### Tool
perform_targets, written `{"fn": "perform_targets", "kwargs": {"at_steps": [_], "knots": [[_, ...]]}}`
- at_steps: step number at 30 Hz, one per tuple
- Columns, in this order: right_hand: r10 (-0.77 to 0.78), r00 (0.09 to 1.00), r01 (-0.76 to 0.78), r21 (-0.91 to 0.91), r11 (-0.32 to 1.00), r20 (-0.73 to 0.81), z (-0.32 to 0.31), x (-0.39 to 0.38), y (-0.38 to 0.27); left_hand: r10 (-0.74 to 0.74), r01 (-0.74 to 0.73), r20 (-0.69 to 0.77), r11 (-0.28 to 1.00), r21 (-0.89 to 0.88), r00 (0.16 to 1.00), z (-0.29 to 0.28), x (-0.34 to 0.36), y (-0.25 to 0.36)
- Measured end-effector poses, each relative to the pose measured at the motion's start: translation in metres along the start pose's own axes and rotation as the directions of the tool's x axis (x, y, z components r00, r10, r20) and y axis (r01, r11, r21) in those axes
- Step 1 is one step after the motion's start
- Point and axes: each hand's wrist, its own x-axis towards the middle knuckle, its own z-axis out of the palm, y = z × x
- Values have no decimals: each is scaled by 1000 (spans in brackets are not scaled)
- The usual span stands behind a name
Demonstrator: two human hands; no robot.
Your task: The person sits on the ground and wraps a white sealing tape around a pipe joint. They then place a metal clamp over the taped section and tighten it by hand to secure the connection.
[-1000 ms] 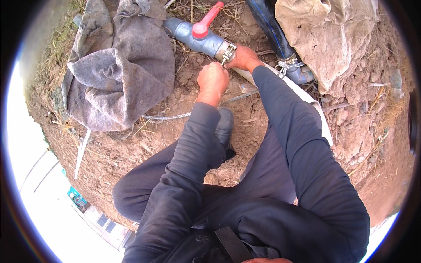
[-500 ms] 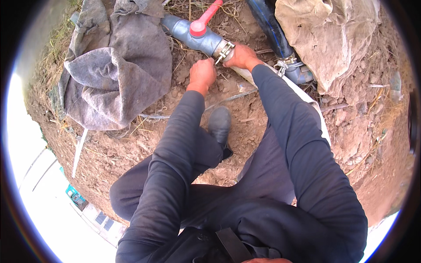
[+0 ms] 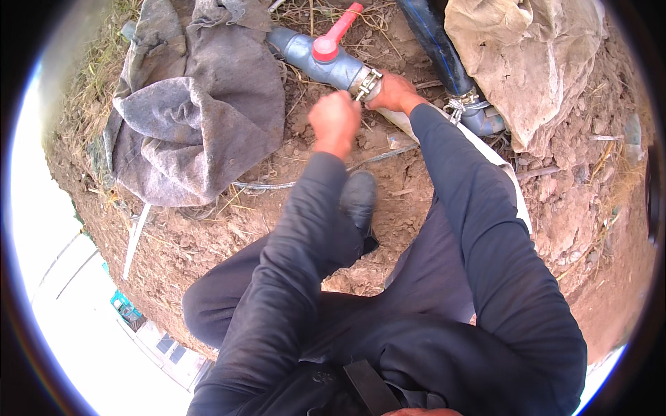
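A grey-blue pipe valve [image 3: 322,64] with a red lever handle [image 3: 338,32] lies on the soil at the top middle. Round its right end sits a metal hose clamp [image 3: 368,84], where a whitish flat hose [image 3: 515,191] joins. My right hand [image 3: 393,93] is wrapped round the hose just beside the clamp. My left hand [image 3: 335,123], slightly blurred, is closed by the clamp's bolt; whatever is in its fingers is hidden. The hose runs back beneath my right forearm.
A rumpled grey cloth [image 3: 201,132] lies left of the valve. At the upper right are a black pipe [image 3: 437,48], tied with wire to a grey-blue fitting [image 3: 482,123], and a beige sack [image 3: 524,62]. A cord [image 3: 267,186] crosses the soil near my shoe [image 3: 359,197].
My left hand has shifted a little relative to the clamp and is now blurred. My right hand keeps its hold on the hose. The whole view has slid slightly.
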Motion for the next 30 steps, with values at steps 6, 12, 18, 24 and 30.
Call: {"fn": "perform_targets", "kwargs": {"at_steps": [6,12,18,24,30], "knots": [[-8,1000,8,-29,1000,-25,5,8,3,-43,58,105,988,-144,994,27,-33,11],[-14,1000,14,-17,1000,-23,6,6,5,51,175,378,824,-540,925,75,12,-49],[-16,1000,16,-10,1000,-19,3,3,3,-119,429,491,685,-589,863,33,24,-55],[-6,1000,6,-10,1000,-25,2,2,-1,11,577,646,438,-689,763,-10,25,-46],[29,999,-29,-33,999,-23,3,-1,-3,18,458,586,605,-652,810,-20,18,-24]]}}
